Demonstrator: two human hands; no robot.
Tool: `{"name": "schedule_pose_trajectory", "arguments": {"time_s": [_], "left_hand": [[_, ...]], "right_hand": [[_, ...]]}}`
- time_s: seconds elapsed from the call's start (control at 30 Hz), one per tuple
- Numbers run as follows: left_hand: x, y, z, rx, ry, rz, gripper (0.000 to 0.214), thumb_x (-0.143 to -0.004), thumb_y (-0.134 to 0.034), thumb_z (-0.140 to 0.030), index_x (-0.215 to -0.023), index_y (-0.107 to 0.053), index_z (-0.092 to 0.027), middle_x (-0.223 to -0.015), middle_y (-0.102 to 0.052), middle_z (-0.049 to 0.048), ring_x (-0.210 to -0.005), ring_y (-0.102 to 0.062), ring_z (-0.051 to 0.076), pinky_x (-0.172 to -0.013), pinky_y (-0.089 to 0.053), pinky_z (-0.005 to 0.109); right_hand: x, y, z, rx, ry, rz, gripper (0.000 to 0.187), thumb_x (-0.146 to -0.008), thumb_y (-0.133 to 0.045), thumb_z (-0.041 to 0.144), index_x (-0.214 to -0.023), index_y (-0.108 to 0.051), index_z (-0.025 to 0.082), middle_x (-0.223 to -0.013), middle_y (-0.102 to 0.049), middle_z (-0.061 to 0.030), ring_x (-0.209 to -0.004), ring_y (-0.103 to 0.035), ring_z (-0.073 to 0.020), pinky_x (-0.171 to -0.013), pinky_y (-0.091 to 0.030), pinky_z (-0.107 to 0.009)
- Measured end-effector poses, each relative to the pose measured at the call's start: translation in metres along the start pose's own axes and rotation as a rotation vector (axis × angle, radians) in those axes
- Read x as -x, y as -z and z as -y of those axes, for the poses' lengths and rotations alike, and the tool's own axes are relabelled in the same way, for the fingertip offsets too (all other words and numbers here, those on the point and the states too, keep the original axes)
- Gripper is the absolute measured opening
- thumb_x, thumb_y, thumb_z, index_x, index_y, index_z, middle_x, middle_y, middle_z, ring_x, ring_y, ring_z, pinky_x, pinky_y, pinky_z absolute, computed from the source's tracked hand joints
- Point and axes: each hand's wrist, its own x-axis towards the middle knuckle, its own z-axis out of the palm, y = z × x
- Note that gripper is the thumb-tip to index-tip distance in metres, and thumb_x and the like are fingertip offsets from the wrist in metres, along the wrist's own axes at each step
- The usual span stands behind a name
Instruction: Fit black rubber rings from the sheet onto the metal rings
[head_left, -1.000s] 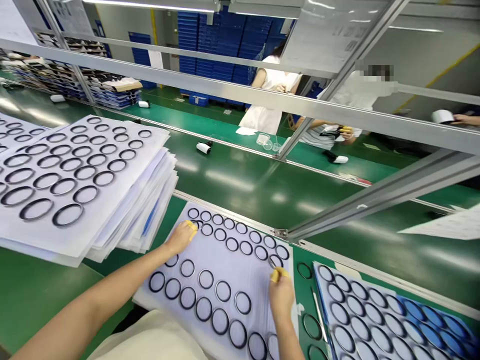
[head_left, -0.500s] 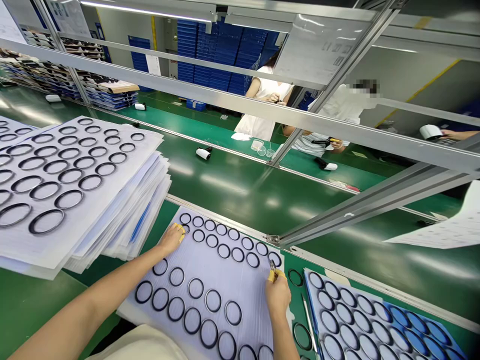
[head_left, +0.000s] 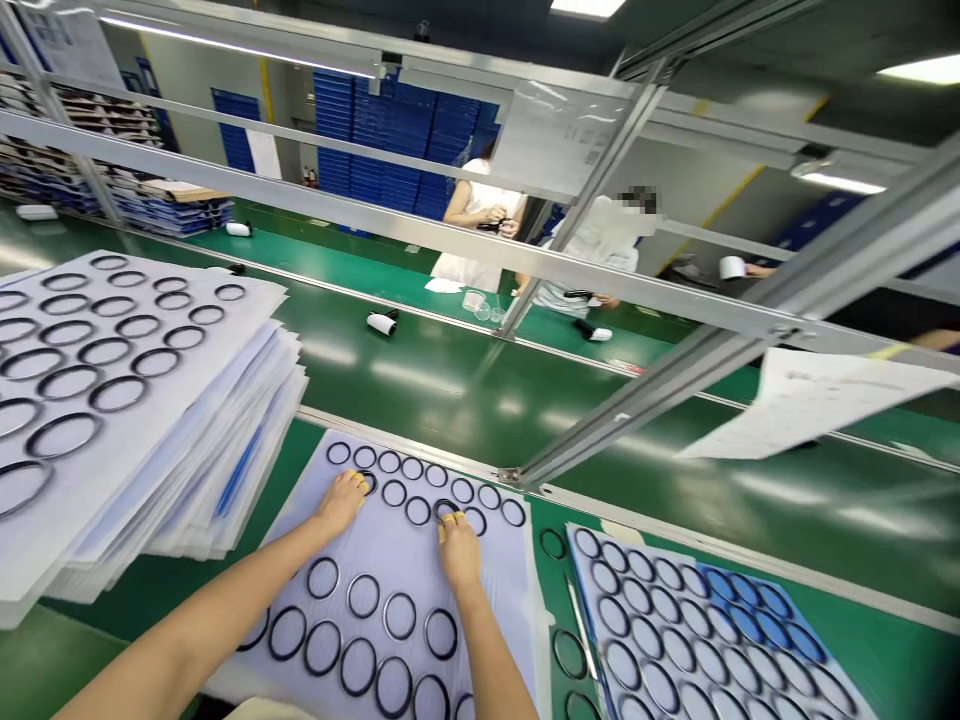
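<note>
A white sheet (head_left: 390, 550) lies in front of me with rows of thin black rings on it. My left hand (head_left: 345, 502), with yellow covers on its fingertips, pinches a black ring (head_left: 368, 482) at the left of the second row. Farther right in that row, my right hand (head_left: 459, 548), with the same yellow covers, has its fingers closed at another black ring (head_left: 445, 507). Whether either ring is lifted off the sheet I cannot tell. Larger rings (head_left: 364, 596) lie in the rows nearer my body, partly behind my forearms.
At left rises a thick stack of sheets (head_left: 247, 420) topped with rings. A blue-and-white tray of rings (head_left: 675, 630) lies at right, with a white pen-like tool (head_left: 581, 625) and loose rings (head_left: 553, 544) beside it. A metal post (head_left: 600, 400) slants up beyond. Several people work across the belt.
My right hand has moved left along the sheet, from its far right corner to the second row. My left hand has moved slightly right, to a neighbouring ring. The view has shifted right.
</note>
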Motion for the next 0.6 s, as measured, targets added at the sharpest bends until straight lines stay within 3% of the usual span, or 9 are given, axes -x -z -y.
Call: {"name": "schedule_pose_trajectory", "arguments": {"time_s": [0.27,0.37,0.47,0.6], "left_hand": [[-0.011,0.012,0.003,0.156,0.064,0.032,0.018,-0.09,-0.056,-0.03,-0.095,-0.061,-0.013,-0.105,-0.061,0.0066,-0.106,-0.054,0.023,-0.095,-0.041,0.046],[-0.01,0.026,0.0,0.275,0.081,0.039,0.014,-0.09,-0.047,-0.02,-0.087,-0.059,-0.014,-0.098,-0.06,0.0092,-0.107,-0.049,0.025,-0.098,-0.035,0.046],[0.002,0.049,-0.012,0.438,0.078,0.099,0.021,-0.09,-0.036,-0.019,-0.084,-0.056,-0.016,-0.092,-0.059,0.0088,-0.097,-0.05,0.024,-0.091,-0.038,0.042],[0.042,0.086,-0.044,0.693,-0.029,0.3,0.028,-0.092,-0.038,-0.037,-0.086,-0.056,-0.017,-0.087,-0.06,0.0032,-0.084,-0.055,0.018,-0.079,-0.044,0.031]], "right_hand": [[0.006,0.013,0.007,-0.666,-0.332,-0.122,0.027,-0.093,-0.056,0.035,-0.112,-0.058,0.015,-0.104,-0.064,-0.0051,-0.082,-0.064,-0.0156,-0.071,-0.056,-0.033],[0.031,0.019,0.01,-0.925,-0.393,-0.079,0.023,-0.094,-0.055,0.034,-0.106,-0.059,0.014,-0.093,-0.064,-0.0025,-0.072,-0.063,-0.0121,-0.062,-0.055,-0.028],[0.067,0.024,0.017,-1.152,-0.4,-0.026,0.02,-0.09,-0.061,0.033,-0.094,-0.061,0.014,-0.081,-0.063,0.0008,-0.061,-0.059,-0.0088,-0.053,-0.049,-0.022],[0.113,0.028,0.035,-1.383,-0.353,0.049,0.04,-0.063,-0.084,0.043,-0.082,-0.062,0.016,-0.083,-0.068,-0.001,-0.056,-0.059,-0.0074,-0.047,-0.04,-0.018]]}}
